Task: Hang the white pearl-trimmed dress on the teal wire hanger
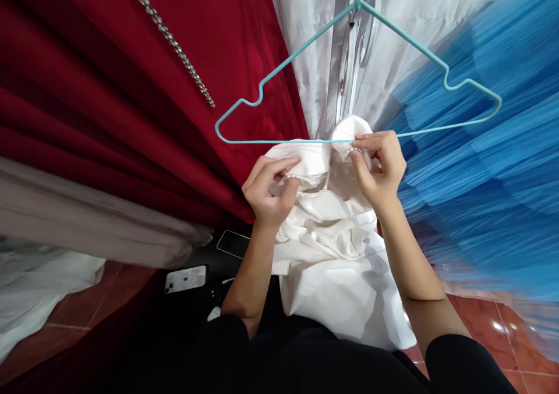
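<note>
Just under the bottom bar of the teal wire hanger [358, 68], I have the white garment [332, 254] bunched up in both hands. My left hand [268, 190] pinches the beaded edge of the neckline, fingers [283, 167] pressed together on the cloth. My right hand [379, 164] pinches the other side, its fingers closed on a strap or fold lifted right against the bar. The rest of the garment hangs down over my lap, still loose and crumpled. By my judgement the hanging is only begun: the cloth meets the bar at one spot, but neither shoulder sits on the hanger's arms yet, and the body still wants straightening. A red dress [131, 91] hangs at my left, blue tulle [480, 167] at my right, and a phone [185, 279] lies on the floor.
</note>
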`<state>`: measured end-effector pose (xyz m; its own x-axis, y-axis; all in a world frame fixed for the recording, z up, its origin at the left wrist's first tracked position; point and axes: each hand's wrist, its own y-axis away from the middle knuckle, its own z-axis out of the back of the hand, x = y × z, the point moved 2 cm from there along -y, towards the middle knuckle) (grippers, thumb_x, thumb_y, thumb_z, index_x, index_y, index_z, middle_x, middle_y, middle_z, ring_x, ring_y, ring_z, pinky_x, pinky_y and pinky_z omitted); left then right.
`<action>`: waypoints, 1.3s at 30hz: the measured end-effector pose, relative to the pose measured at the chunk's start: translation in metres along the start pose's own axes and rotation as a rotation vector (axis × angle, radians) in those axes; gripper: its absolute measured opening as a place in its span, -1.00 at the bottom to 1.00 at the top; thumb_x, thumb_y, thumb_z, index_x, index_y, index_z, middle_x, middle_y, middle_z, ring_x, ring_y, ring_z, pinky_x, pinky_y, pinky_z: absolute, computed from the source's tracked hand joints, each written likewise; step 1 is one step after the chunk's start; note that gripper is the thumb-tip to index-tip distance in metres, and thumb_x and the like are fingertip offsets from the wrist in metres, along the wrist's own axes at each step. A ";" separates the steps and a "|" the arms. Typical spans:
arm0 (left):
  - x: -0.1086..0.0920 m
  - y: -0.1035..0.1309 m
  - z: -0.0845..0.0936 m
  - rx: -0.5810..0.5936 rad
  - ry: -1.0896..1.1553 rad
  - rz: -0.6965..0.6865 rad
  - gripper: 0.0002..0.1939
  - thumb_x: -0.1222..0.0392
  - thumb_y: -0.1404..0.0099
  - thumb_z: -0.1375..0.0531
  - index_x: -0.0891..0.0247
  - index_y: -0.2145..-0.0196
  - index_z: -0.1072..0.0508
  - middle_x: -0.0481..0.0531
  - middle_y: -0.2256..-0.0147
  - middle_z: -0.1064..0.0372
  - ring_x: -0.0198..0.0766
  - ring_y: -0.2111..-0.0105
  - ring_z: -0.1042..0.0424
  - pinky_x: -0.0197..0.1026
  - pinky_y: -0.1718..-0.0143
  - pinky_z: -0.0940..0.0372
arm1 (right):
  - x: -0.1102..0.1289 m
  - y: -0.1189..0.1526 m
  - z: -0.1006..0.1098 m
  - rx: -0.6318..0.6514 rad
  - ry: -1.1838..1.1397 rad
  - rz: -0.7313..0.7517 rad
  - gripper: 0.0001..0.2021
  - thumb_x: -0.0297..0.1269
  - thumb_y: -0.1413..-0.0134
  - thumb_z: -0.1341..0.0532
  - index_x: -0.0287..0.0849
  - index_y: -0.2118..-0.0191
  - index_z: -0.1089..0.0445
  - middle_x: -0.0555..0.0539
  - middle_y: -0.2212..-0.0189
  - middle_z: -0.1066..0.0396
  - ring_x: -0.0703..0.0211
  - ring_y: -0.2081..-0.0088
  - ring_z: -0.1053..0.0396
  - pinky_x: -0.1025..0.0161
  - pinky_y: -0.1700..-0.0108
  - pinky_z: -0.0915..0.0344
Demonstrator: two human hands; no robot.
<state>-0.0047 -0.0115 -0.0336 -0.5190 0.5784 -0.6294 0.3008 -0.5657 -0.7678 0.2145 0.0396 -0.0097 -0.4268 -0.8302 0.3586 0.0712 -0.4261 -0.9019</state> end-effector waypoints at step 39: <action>-0.050 -0.054 -0.029 0.524 0.023 -0.065 -0.69 0.49 -0.46 -0.14 0.17 0.16 -0.63 -0.01 0.20 -0.63 -0.18 0.12 -0.60 -0.14 0.07 -0.43 | -0.011 0.017 0.078 -0.329 0.284 -0.377 -0.91 -0.20 -0.20 -0.34 -0.02 0.31 -0.47 -0.11 0.35 -0.56 0.05 0.34 -0.52 0.04 0.30 -0.46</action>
<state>0.0281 0.0067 0.0359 -0.5035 0.6316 -0.5895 -0.1752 -0.7428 -0.6462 0.2903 0.0132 -0.0105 -0.5971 -0.4940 0.6321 -0.3975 -0.5022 -0.7680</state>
